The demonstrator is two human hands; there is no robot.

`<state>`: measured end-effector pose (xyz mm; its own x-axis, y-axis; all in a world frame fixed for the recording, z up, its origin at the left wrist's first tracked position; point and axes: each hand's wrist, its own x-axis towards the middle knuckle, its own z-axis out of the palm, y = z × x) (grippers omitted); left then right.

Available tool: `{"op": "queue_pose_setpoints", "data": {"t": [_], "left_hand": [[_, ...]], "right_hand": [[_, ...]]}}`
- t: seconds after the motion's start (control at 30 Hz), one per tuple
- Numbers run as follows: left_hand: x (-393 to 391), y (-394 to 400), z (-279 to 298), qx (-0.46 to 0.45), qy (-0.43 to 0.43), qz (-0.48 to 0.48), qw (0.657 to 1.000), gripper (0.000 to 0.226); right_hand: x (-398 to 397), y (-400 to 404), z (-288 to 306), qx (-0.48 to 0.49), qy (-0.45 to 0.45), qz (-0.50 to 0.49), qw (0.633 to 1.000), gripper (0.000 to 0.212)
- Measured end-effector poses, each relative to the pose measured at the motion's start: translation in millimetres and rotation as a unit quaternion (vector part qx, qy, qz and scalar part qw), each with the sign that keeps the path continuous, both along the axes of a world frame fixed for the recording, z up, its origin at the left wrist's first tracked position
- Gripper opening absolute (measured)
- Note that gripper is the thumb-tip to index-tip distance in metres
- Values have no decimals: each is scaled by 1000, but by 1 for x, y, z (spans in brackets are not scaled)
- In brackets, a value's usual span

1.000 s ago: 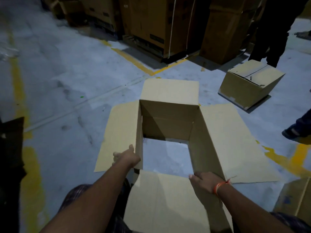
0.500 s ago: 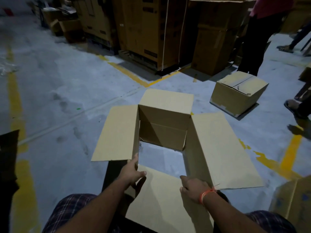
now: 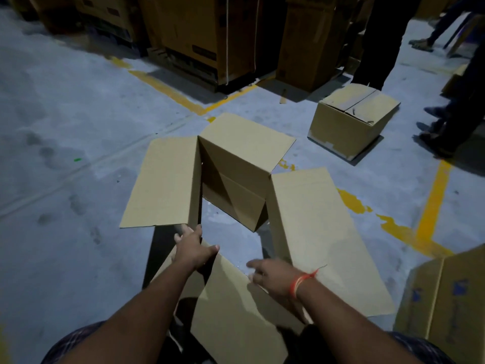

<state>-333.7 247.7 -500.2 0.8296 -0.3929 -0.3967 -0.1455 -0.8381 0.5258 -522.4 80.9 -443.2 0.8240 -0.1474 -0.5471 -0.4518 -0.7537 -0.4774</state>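
Observation:
An unfolded cardboard box stands on the grey floor in front of me, with no bottom, so the floor shows through its middle. Its four flaps spread outward. My left hand grips the near left corner of the box, thumb out to the right. My right hand, with an orange thread on the wrist, rests on the near flap by the near right corner, fingers reaching forward.
A closed small carton sits on the floor at the back right, with people's legs beyond it. Tall stacked cartons on pallets line the back. Another carton stands at my right. Yellow lines mark the floor.
The box has skewed: its far wall has swung round and the opening has narrowed. My left hand slid to the near left corner. My right hand has lifted slightly off the near flap's edge.

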Motion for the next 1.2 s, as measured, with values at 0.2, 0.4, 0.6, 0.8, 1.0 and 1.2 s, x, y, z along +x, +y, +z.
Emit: {"op": "queue_pose_setpoints", "data": {"t": [0.2, 0.4, 0.6, 0.8, 1.0, 1.2], "left_hand": [[10, -6, -9, -12, 5, 1, 1000, 93], [11, -9, -8, -7, 3, 3, 1000, 92], [14, -11, -2, -4, -3, -26, 1000, 95], [20, -23, 10, -41, -1, -102, 994, 96], [10, -42, 6, -56, 53, -173, 982, 102], [9, -52, -1, -56, 9, -159, 986, 103]], "right_hand": [[-26, -99, 35, -74, -112, -144, 980, 45], [-60, -157, 31, -153, -41, -267, 951, 46], [-70, -167, 24, 40, -74, -401, 912, 30], [-51, -156, 30, 95, -155, -328, 927, 22], [-13, -130, 28, 107, -185, -241, 947, 22], [5, -124, 24, 112, -173, -224, 952, 38]]}}
